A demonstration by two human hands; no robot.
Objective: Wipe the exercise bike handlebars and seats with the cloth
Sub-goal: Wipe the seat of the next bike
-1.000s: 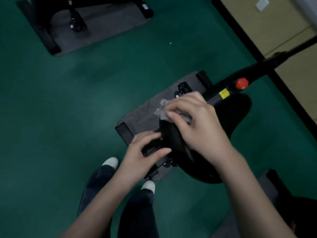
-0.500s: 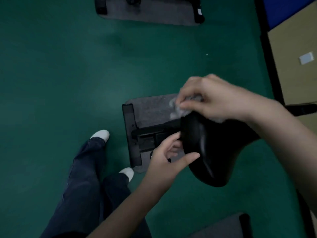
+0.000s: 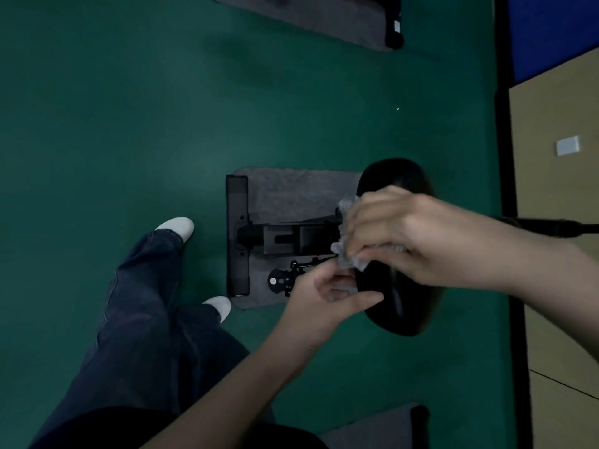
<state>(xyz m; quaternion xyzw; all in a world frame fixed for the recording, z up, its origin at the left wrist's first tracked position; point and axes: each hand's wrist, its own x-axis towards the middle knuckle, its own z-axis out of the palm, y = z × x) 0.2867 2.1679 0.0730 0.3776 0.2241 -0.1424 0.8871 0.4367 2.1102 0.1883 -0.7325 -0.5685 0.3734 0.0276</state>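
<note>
Seat-wiping is the step in hand. The black seat (image 3: 400, 307) stands right of centre above a grey mat (image 3: 291, 192) on the green floor (image 3: 129, 124). The crumpled grey cloth (image 3: 349, 261) is gripped in the right hand (image 3: 402, 234) and pressed onto the seat's left edge. The seat is steadied by the left hand (image 3: 327, 296), thumb on top, fingers curled beneath. Next, the cloth would need to be drawn across the uncovered near and far ends; handlebars are not seen.

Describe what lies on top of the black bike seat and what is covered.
A crumpled grey cloth lies on the seat, gripped by the right hand. The left hand grips the seat's edge. The right hand hides much of the cloth and the seat's middle.
</note>
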